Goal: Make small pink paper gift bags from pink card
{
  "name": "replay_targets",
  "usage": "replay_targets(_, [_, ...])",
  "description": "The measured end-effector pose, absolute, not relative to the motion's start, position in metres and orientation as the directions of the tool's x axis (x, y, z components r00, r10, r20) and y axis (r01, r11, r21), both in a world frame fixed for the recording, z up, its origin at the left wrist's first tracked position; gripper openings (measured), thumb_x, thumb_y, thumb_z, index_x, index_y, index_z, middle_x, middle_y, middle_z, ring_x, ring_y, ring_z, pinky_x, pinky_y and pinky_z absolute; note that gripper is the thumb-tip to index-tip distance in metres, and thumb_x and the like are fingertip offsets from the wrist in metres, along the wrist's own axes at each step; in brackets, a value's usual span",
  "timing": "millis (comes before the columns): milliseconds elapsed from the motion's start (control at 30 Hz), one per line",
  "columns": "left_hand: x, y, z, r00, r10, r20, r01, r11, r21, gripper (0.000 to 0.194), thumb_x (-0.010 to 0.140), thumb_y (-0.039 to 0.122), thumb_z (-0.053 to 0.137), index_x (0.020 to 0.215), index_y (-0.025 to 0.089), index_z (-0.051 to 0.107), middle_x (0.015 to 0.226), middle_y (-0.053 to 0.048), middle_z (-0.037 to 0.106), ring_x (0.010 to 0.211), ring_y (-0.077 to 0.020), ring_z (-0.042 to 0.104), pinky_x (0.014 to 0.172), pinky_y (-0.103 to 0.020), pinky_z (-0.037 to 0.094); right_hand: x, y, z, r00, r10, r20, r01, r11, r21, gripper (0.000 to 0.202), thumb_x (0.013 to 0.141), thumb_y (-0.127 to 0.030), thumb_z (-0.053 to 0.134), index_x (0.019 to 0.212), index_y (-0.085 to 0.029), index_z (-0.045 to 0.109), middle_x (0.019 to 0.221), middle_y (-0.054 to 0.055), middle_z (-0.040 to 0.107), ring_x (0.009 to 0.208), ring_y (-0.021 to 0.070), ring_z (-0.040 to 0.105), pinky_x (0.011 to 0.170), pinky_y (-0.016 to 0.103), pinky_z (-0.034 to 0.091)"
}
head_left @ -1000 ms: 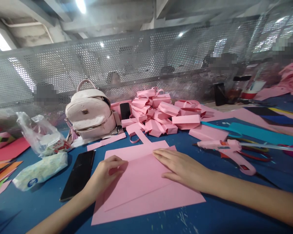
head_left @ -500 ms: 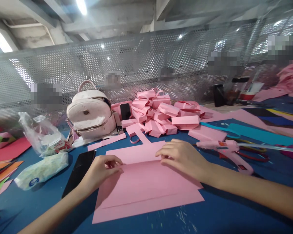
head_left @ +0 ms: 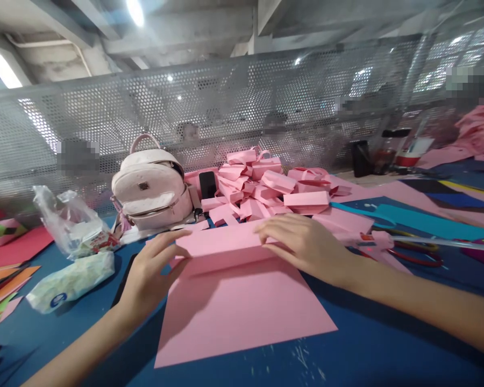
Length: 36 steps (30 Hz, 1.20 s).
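Pinching a folded pink sheet (head_left: 226,243) near opposite ends, the left hand (head_left: 155,266) and right hand (head_left: 302,241) seem spaced apart to keep its fold even. It is over the far part of a flat sheet (head_left: 242,317) on the bench (head_left: 226,374).

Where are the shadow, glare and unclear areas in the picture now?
Head view: a shadow covers the left part of the lower sheet; the ceiling light glares with haze around it; some patches behind the mesh panel are pixelated.
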State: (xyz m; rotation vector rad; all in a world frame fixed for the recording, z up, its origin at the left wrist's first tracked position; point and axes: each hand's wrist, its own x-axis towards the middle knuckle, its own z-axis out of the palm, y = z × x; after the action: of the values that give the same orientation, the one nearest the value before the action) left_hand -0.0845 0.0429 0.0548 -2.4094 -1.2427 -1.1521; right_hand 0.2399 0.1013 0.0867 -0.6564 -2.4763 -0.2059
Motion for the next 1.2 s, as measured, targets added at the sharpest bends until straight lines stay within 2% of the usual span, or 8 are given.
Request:
replay_targets(100, [-0.081, 0.023, 0.048, 0.555, 0.477, 0.681, 0.722, -0.684, -0.109, 0.011, 0.1, 0.014, 0.056, 0.096, 0.018, 0.065, 0.118, -0.009, 0.072, 0.107, -0.0232, 0.067, 0.091, -0.037, 0.048, 0.252, 0.087, 0.08, -0.792, 0.415, 0.447, 0.456, 0.89, -0.018, 0.021, 0.104, -0.025, 0.045, 0.098, -0.02, 0.064, 0.09, 0.005, 0.073, 0.081, 0.0206, 0.067, 0.075, 0.032, 0.044])
replay_targets(200, [-0.073, 0.002, 0.037, 0.681, 0.421, 0.599, 0.623, -0.763, -0.173, 0.017, 0.103, 0.012, 0.049, 0.103, 0.013, 0.066, 0.104, -0.008, 0.076, 0.094, -0.0214, 0.072, 0.086, -0.035, 0.052, 0.264, 0.071, 0.072, -0.855, 0.406, 0.323, 0.415, 0.909, -0.045, 0.026, 0.106, -0.024, 0.04, 0.095, -0.02, 0.064, 0.085, 0.004, 0.071, 0.077, 0.0195, 0.065, 0.072, 0.031, 0.042])
replay_targets(533, [-0.067, -0.009, 0.015, 0.644, 0.585, 0.492, 0.601, -0.785, 0.148, 0.021, 0.107, 0.021, 0.038, 0.105, 0.02, 0.059, 0.076, -0.001, 0.073, 0.061, -0.017, 0.07, 0.055, -0.026, 0.049, 0.274, 0.057, 0.067, -0.934, 0.358, 0.016, 0.354, 0.929, -0.111, 0.016, 0.1, -0.019, 0.046, 0.095, -0.021, 0.061, 0.088, 0.002, 0.069, 0.081, 0.021, 0.064, 0.074, 0.033, 0.041])
replay_targets(700, [-0.072, -0.002, 0.012, 0.509, 0.758, 0.408, 0.666, -0.647, 0.372, 0.014, 0.104, 0.021, 0.043, 0.105, 0.025, 0.057, 0.084, 0.003, 0.074, 0.062, -0.0115, 0.069, 0.054, -0.019, 0.048, 0.269, 0.07, 0.065, -0.829, 0.559, -0.014, 0.555, 0.82, -0.138, 0.018, 0.101, -0.023, 0.048, 0.087, -0.021, 0.06, 0.079, 0.001, 0.068, 0.073, 0.0212, 0.064, 0.065, 0.031, 0.036])
replay_targets(800, [-0.071, 0.007, 0.017, 0.501, 0.796, 0.339, 0.683, -0.604, 0.41, 0.024, 0.101, 0.015, 0.041, 0.114, 0.027, 0.057, 0.1, 0.002, 0.076, 0.078, -0.0116, 0.073, 0.065, -0.017, 0.053, 0.264, 0.081, 0.06, -0.759, 0.651, -0.002, 0.646, 0.752, -0.129, 0.015, 0.1, -0.025, 0.052, 0.088, -0.021, 0.062, 0.078, 0.002, 0.07, 0.071, 0.0223, 0.065, 0.06, 0.03, 0.032])
replay_targets(933, [-0.062, 0.016, 0.022, 0.618, 0.69, 0.377, 0.685, -0.708, 0.174, 0.032, 0.102, 0.014, 0.037, 0.126, 0.025, 0.057, 0.123, -0.006, 0.071, 0.104, -0.0199, 0.073, 0.083, -0.028, 0.059, 0.256, 0.087, 0.051, -0.761, 0.648, 0.03, 0.638, 0.756, -0.145, 0.02, 0.102, -0.03, 0.05, 0.093, -0.019, 0.065, 0.088, 0.005, 0.073, 0.081, 0.0243, 0.068, 0.067, 0.031, 0.038])
replay_targets(1067, [-0.047, 0.017, 0.02, 0.707, 0.585, 0.398, 0.66, -0.747, -0.074, 0.036, 0.104, 0.018, 0.035, 0.133, 0.017, 0.056, 0.124, -0.013, 0.071, 0.1, -0.0261, 0.074, 0.078, -0.037, 0.063, 0.254, 0.088, 0.045, -0.815, 0.574, 0.074, 0.554, 0.811, -0.19, 0.029, 0.104, -0.032, 0.045, 0.09, -0.019, 0.066, 0.089, 0.005, 0.07, 0.081, 0.0217, 0.065, 0.07, 0.031, 0.04])
replay_targets(1200, [-0.039, 0.019, 0.017, 0.734, 0.546, 0.404, 0.643, -0.75, -0.156, 0.036, 0.106, 0.023, 0.034, 0.133, 0.011, 0.054, 0.124, -0.016, 0.071, 0.097, -0.0286, 0.075, 0.075, -0.041, 0.064, 0.255, 0.09, 0.043, -0.837, 0.538, 0.106, 0.507, 0.832, -0.224, 0.036, 0.107, -0.033, 0.039, 0.087, -0.02, 0.066, 0.085, 0.004, 0.068, 0.078, 0.0193, 0.063, 0.067, 0.03, 0.039])
